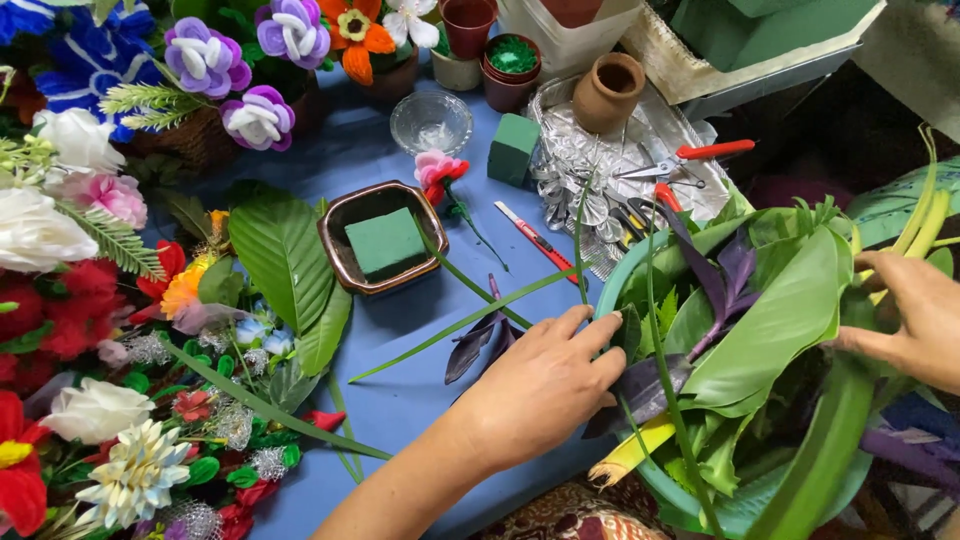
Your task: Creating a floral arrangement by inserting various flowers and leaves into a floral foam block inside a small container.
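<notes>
Steadying the teal basin (612, 282) at its rim, the left hand (545, 385) rests with loose fingers while the right hand (915, 315), fingers released, parts broad green leaves (775, 325).

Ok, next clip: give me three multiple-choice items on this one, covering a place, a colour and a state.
1. Where does the left hand rest?
A. on the basin rim
B. on the clay pot
C. in the glass bowl

2. What colour is the foam block in the square dish?
A. red
B. green
C. white

3. The glass bowl is:
A. full of leaves
B. overturned
C. upright

Answers: 1 A, fingers lie over the rim by the leaves; 2 B, the foam is green; 3 C, its opening faces up.
</notes>
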